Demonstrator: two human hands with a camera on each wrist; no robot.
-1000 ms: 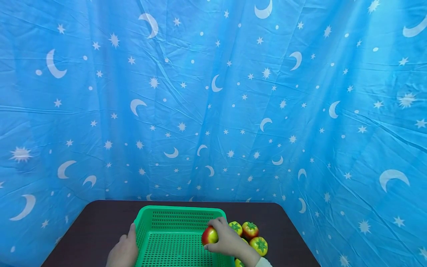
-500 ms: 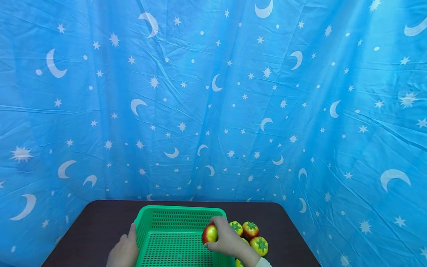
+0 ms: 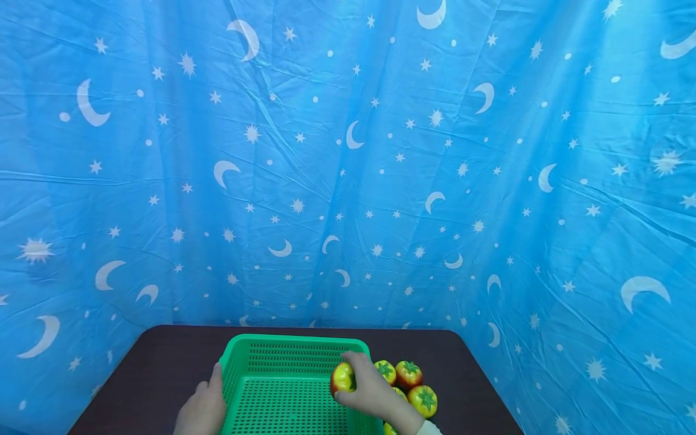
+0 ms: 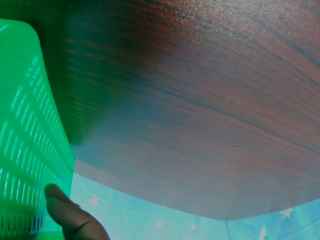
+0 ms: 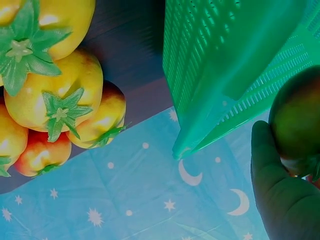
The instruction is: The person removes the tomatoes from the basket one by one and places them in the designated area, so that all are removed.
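My right hand (image 3: 367,386) pinches a red-and-yellow tomato (image 3: 342,379) between thumb and fingers, over the right side of the green basket (image 3: 296,339). The same tomato (image 5: 300,115) looks dark in the right wrist view, its leafy green top mostly hidden. My left hand (image 3: 202,403) holds the basket's left side at the rim. Fingers (image 4: 67,212) lie against the slotted outer wall in the left wrist view. Several more tomatoes (image 3: 423,401) with star-shaped green tops are grouped right of the basket, some partly behind the right forearm.
A dark wood-grain table (image 3: 157,368) bears the basket and fruit. Behind and to the right hangs a blue curtain (image 3: 304,181) with white moons and stars. The basket's near end runs out of the head view.
The tomato in my right hand has turned, bringing its green top into view beside the thumb. Both hands and the basket otherwise stay in place.
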